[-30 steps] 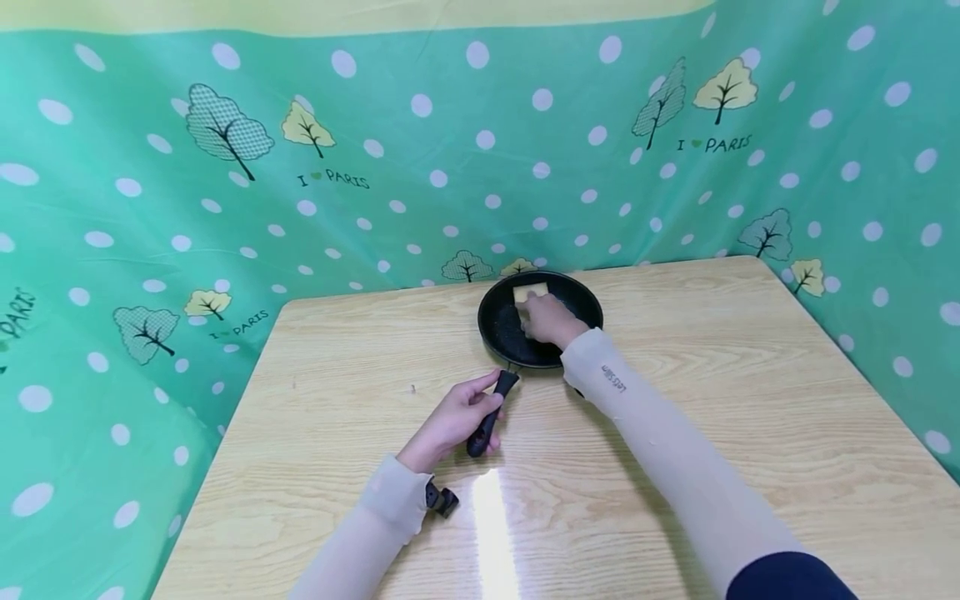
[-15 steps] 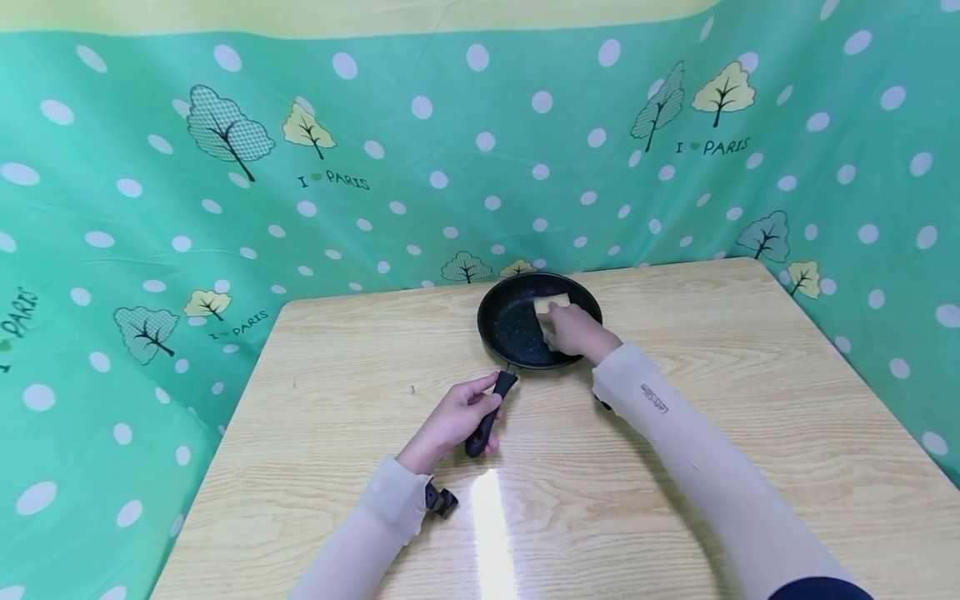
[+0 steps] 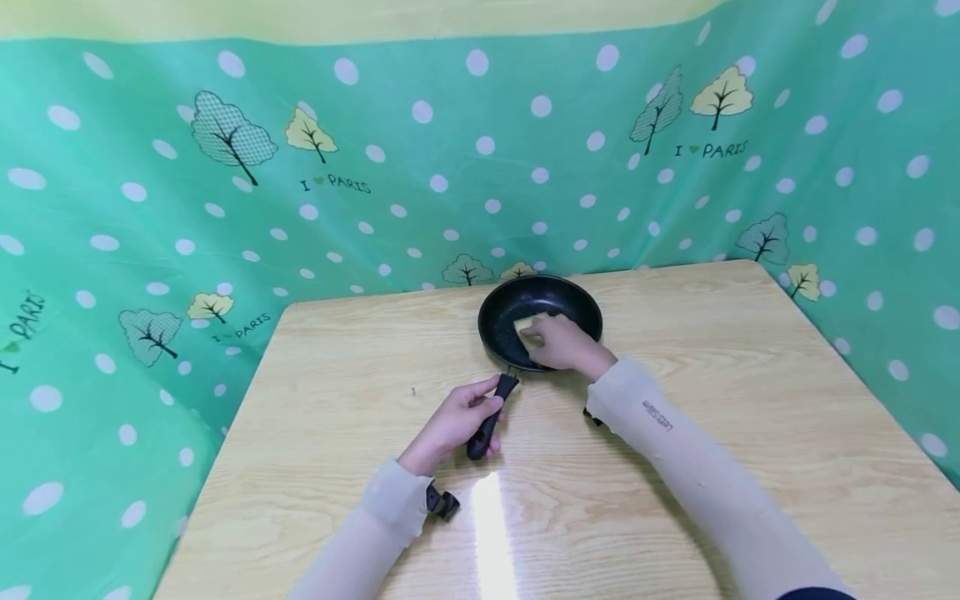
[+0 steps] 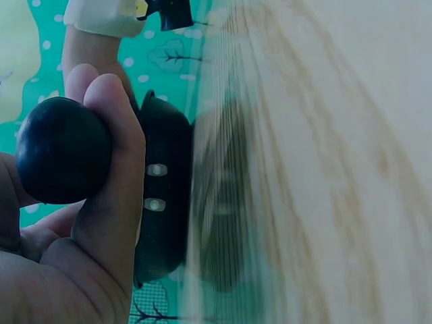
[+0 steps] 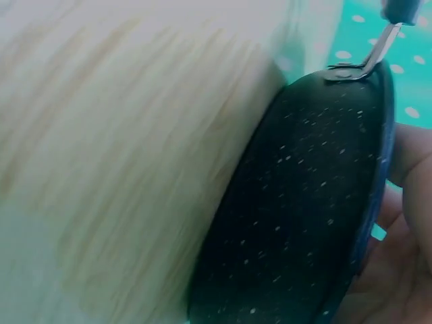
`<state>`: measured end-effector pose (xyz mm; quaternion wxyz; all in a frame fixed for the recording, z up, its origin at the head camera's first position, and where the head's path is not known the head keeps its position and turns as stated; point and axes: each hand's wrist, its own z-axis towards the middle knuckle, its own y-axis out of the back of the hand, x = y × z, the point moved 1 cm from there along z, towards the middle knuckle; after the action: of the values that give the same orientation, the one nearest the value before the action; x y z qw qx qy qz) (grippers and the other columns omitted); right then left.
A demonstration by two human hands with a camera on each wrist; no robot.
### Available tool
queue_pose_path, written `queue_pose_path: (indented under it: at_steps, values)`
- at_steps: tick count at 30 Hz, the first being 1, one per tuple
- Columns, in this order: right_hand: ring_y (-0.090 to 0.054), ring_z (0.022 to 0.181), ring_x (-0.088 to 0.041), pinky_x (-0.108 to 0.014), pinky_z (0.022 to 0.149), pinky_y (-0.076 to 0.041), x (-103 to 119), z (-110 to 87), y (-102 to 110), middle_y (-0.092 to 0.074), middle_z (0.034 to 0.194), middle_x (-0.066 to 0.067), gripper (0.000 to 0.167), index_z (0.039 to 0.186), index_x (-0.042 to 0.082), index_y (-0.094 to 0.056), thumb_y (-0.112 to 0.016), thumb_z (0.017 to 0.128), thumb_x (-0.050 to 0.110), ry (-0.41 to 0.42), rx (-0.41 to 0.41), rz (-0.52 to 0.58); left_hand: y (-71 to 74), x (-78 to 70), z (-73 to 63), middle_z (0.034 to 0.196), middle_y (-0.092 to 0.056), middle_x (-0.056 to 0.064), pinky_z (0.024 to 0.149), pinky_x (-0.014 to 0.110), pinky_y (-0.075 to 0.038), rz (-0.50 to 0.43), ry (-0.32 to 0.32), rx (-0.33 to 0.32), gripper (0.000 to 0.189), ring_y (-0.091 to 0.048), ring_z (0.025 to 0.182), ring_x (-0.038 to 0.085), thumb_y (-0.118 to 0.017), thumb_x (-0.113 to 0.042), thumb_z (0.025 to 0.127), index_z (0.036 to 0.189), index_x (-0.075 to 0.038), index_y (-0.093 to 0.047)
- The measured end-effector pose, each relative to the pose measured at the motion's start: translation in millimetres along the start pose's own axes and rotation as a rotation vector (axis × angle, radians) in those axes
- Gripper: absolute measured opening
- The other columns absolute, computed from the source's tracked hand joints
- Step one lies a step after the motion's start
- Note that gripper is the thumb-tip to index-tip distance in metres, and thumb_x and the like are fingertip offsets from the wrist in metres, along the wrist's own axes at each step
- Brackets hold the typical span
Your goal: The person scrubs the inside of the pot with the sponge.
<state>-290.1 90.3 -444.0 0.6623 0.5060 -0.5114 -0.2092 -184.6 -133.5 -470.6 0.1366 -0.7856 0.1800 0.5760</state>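
Note:
A black frying pan (image 3: 497, 327) with pale specks lies toward the far side of the table, its handle (image 3: 482, 437) pointing at the near edge. My left hand (image 3: 452, 418) grips that handle; in the left wrist view the fingers wrap round its rounded end (image 4: 64, 150). Inside the pan, my right hand (image 3: 566, 343) holds a pale yellow sponge (image 3: 526, 323) against the bottom, fingers over its near side. From the right wrist, the pan's outer wall (image 5: 290, 196) hides the sponge, and only part of the right hand (image 5: 405, 250) shows behind the rim.
The pan stands on a light wood-grain table (image 3: 360, 358), close to its back edge. Behind and at both sides hangs a green dotted curtain (image 3: 420, 150) with printed trees. A black wrist camera (image 3: 442, 504) sits under the left wrist.
The right hand with the sponge slid rightward across the pan, then back left and nearer the handle. The left hand and the pan have stayed in place.

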Motion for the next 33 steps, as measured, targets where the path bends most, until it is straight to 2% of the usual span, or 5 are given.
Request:
queue_pose_path:
  at_steps: [8,12,16,20,33]
  values:
    - [-0.064,0.065,-0.028,-0.026,0.055,-0.050,5.6,-10.1,13.4,-0.043,0.159,-0.028,0.054,0.148,0.004,-0.060,-0.072,0.095,0.010,0.024,-0.091,0.133,0.0,7.1,-4.3,0.110,-0.063,0.024,0.055,0.032,-0.061,0.003,-0.005,-0.013,0.056,-0.067,0.056,0.018,-0.051,-0.014,0.112,0.165,-0.007,-0.034]
    - [-0.057,0.054,-0.022,-0.026,0.051,-0.047,-2.5,-20.1,32.9,-0.041,0.161,-0.026,0.054,0.149,0.003,-0.059,-0.071,0.097,0.007,0.008,-0.143,0.181,0.7,6.6,-3.6,0.111,-0.062,0.024,0.056,0.032,-0.061,0.003,-0.004,-0.003,0.056,-0.067,0.057,0.018,-0.051,-0.015,0.113,0.165,-0.007,-0.033]
    - [-0.071,0.099,-0.040,-0.039,0.070,-0.054,-20.1,-30.0,52.4,-0.041,0.160,-0.028,0.052,0.147,-0.001,-0.058,-0.068,0.097,0.005,0.004,-0.216,0.163,0.1,5.9,-1.9,0.111,-0.061,0.024,0.055,0.030,-0.060,-0.003,-0.002,0.003,0.056,-0.067,0.057,0.017,-0.051,-0.015,0.113,0.165,-0.006,-0.033]
    - [-0.041,0.144,-0.053,-0.059,0.107,-0.048,-42.7,-40.2,69.5,-0.045,0.155,-0.031,0.049,0.144,-0.006,-0.059,-0.066,0.096,0.003,-0.013,-0.329,0.106,-1.7,4.5,-0.8,0.111,-0.061,0.024,0.055,0.029,-0.059,0.000,0.003,0.009,0.056,-0.067,0.057,0.017,-0.051,-0.015,0.113,0.165,-0.007,-0.033]
    - [-0.034,0.143,-0.061,-0.068,0.121,-0.029,-104.3,-58.3,74.8,-0.042,0.153,-0.040,0.046,0.143,-0.013,-0.055,-0.059,0.102,0.007,-0.217,-0.340,0.058,0.7,0.8,3.2,0.110,-0.063,0.023,0.055,0.030,-0.060,0.001,0.016,0.011,0.057,-0.067,0.057,0.017,-0.052,-0.017,0.112,0.166,-0.009,-0.033]
